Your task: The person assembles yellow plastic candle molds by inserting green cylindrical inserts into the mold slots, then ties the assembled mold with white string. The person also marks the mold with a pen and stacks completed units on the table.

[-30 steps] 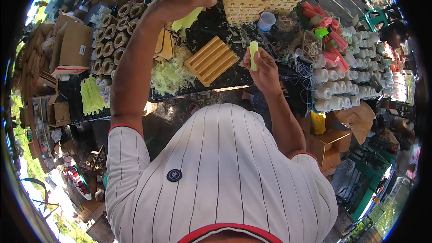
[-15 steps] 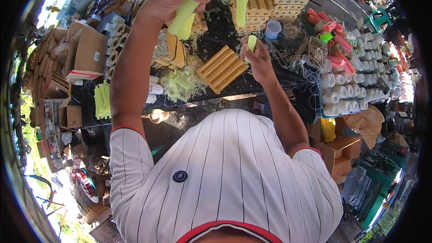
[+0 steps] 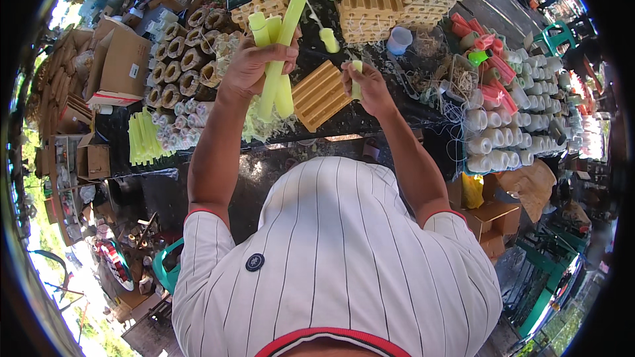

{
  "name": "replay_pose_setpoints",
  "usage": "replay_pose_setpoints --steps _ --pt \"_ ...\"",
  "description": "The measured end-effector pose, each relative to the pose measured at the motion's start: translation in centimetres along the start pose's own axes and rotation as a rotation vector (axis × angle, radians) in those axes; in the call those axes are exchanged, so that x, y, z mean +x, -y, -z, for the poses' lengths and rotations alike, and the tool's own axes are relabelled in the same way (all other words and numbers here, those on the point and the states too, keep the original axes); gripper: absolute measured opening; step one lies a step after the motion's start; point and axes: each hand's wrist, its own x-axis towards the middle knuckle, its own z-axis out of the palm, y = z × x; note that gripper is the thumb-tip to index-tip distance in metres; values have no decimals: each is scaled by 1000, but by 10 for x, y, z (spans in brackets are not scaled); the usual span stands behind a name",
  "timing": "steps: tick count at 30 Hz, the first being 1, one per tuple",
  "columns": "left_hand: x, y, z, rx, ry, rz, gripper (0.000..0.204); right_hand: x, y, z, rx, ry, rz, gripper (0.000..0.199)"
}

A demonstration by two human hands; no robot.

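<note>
My left hand [image 3: 250,69] is closed round several long yellow-green candles [image 3: 271,92], held upright in a loose bunch over the table. To its right, my right hand [image 3: 374,92] grips one yellow-green candle [image 3: 357,80], mostly covered by the fingers. Between the hands, a short yellow-green wax piece [image 3: 329,40] is at the end of a pale cord [image 3: 314,13]. Below that lies a tan grooved block [image 3: 319,99], tilted on the black table, its right corner close to my right hand.
Stacked tan blocks [image 3: 370,0] stand at the back, with a translucent cup [image 3: 399,41] beside them. White spools [image 3: 489,139] and pinkish-red wax pieces [image 3: 499,92] fill the right. On the left are upright yellow-green sticks [image 3: 142,139], tube-like brown pieces [image 3: 188,82] and a cardboard box [image 3: 122,63].
My left hand has come down and nearer with its candles. My right hand has shifted slightly left. The wax piece on the cord has moved left and lower.
</note>
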Motion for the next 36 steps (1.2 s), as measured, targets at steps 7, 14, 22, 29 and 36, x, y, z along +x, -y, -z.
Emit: replay_pose_setpoints --steps 7,14,22,29,36 --pt "5 13 -9 215 32 134 37 4 -77 124 -1307 -593 81 33" --pt "-3 9 0 357 -118 67 26 30 -35 180 -1891 -592 -135 27" --pt "-7 16 9 712 -146 40 33 4 6 127 -1748 -494 142 35" --pt "-24 17 35 839 -220 190 43 -73 66 -63 -1084 263 -20 31" --pt "-91 8 77 896 -258 -27 65 -10 81 -150 -1006 199 310 55"
